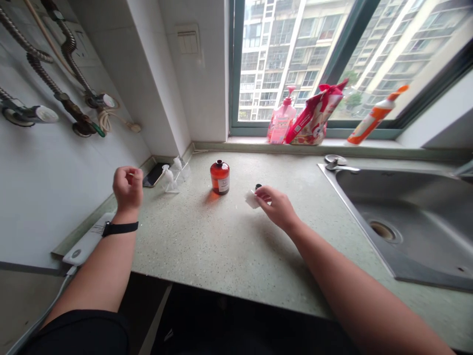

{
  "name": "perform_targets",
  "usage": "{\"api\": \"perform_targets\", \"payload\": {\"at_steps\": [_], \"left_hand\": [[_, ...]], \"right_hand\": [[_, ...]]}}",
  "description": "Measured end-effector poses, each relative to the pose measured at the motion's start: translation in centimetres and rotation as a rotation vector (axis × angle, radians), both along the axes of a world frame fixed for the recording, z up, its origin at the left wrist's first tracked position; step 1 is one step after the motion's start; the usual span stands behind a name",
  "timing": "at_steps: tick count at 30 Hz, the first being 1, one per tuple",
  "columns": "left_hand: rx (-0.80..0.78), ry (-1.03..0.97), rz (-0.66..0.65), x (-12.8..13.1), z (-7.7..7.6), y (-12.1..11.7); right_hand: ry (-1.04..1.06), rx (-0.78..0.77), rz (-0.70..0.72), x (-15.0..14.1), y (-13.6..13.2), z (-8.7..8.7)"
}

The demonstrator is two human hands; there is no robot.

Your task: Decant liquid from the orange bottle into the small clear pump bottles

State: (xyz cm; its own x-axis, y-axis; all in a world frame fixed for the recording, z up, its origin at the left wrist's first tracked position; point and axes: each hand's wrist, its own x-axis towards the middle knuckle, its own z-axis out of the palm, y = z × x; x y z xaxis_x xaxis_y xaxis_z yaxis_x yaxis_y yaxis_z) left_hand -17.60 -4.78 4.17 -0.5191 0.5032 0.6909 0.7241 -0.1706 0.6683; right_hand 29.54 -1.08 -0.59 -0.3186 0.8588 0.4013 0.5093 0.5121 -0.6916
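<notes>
My right hand (278, 206) is low over the middle of the counter, its fingers pinched on a crumpled white piece that looks like tissue (252, 199). Just behind those fingertips is a small black cap (258, 186), partly hidden. To the left stands an upright amber-red bottle (220, 178) with a white label and an uncovered neck; neither hand touches it. My left hand (127, 187) is raised near the left wall, fingers curled in, with nothing visible in them. Beside it, two clear plastic bottles with white pump tops (169, 177) stand close to a dark phone (153, 174).
A steel sink (414, 222) with a tap handle (342, 166) is set into the counter (207, 236) on the right. On the windowsill stand a pink pump bottle (281, 122), a red bag (316, 118) and an orange-white bottle (371, 121). A white power strip (88, 240) lies by the left wall.
</notes>
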Motion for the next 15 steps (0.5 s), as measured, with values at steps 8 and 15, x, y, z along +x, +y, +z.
{"api": "perform_targets", "payload": {"at_steps": [8,15], "left_hand": [[-0.199,0.114,-0.483,12.2,-0.1,2.1],[-0.477,-0.118,-0.676,16.9,-4.0,6.6]], "right_hand": [[-0.414,0.288,-0.246,0.0,0.8,0.5],[-0.569,0.001,-0.246,-4.4,0.0,-0.4]]}}
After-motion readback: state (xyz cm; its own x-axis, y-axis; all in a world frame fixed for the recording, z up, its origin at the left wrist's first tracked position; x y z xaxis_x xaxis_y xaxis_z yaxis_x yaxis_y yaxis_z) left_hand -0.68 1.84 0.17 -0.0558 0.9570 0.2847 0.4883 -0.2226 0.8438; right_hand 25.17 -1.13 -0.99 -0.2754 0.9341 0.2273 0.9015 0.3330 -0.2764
